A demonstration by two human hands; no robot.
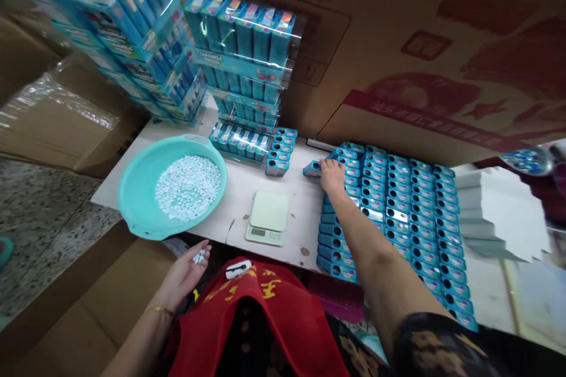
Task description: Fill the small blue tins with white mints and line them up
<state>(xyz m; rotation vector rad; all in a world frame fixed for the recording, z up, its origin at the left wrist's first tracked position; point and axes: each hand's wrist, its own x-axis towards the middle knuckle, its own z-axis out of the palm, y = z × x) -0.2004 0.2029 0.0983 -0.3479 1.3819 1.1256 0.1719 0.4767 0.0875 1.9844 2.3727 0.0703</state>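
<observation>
My left hand (191,268) is cupped palm-up below the table edge, with a few small white candies (198,257) lying in its curled fingers. To its upper left stands a turquoise basin (141,179), partly filled with loose white candies (188,187). At the back of the table, my right hand (332,175) grips a small blue candy box (312,168) at the left end of the box rows; the fingertips are partly hidden. Rows of blue boxes with round dark holes (378,185) lie beside and below that hand. Between my hands sits a pale kitchen scale (269,212).
A short column of blue boxes (277,165) stands behind the scale. Plastic-wrapped display packs (241,65) rise at the back, with a taller stack (132,23) to their left. A large cardboard carton (398,29) borders the back. White folded card (504,212) lies at right.
</observation>
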